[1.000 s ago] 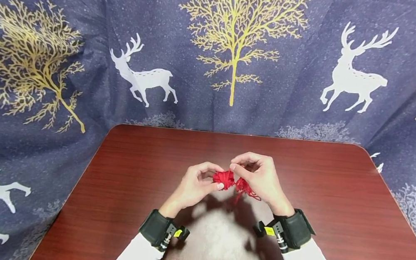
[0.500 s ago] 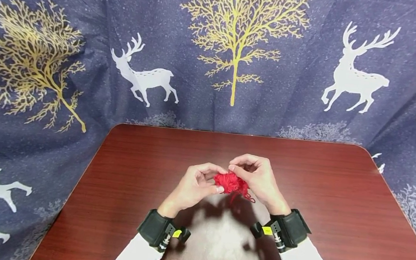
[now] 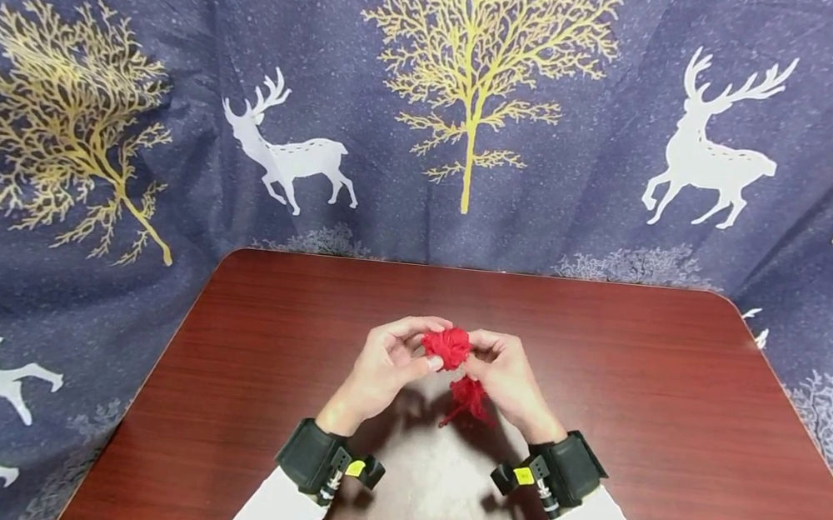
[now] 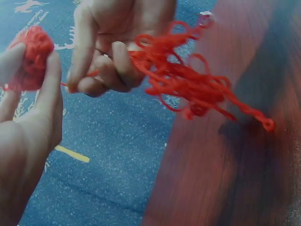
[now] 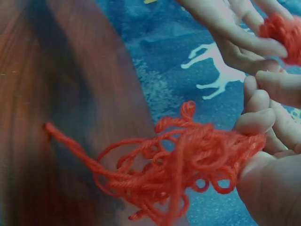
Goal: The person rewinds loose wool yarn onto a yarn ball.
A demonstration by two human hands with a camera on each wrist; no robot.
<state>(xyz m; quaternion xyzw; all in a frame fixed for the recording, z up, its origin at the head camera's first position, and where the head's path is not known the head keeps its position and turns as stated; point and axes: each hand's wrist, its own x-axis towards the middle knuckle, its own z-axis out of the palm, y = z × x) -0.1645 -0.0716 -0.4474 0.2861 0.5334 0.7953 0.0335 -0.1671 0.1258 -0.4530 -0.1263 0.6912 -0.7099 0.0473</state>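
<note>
A small ball of red yarn [image 3: 446, 346] is pinched between the thumb and fingers of my left hand [image 3: 385, 366], above the table. Close beside it on the right, my right hand [image 3: 513, 380] pinches a strand that runs to the ball, visible in the left wrist view. The curled lower fingers of that hand also grip a loose tangle of red yarn [image 5: 183, 160]. Loops and a twisted end of the tangle [image 4: 188, 75] dangle below the hand. Part of the ball is hidden behind the left fingers.
Both hands are over a reddish-brown wooden table [image 3: 292, 298] with rounded far corners. A dark blue cloth [image 3: 416, 109] printed with white deer and golden trees hangs behind and beside it. Each wrist wears a black strap [image 3: 568, 467] with a small camera mount.
The right hand has moved down and left, closer to my left hand. The yarn ball has risen slightly and turned in the left fingers. The loose tangle now hangs lower, beneath the ball.
</note>
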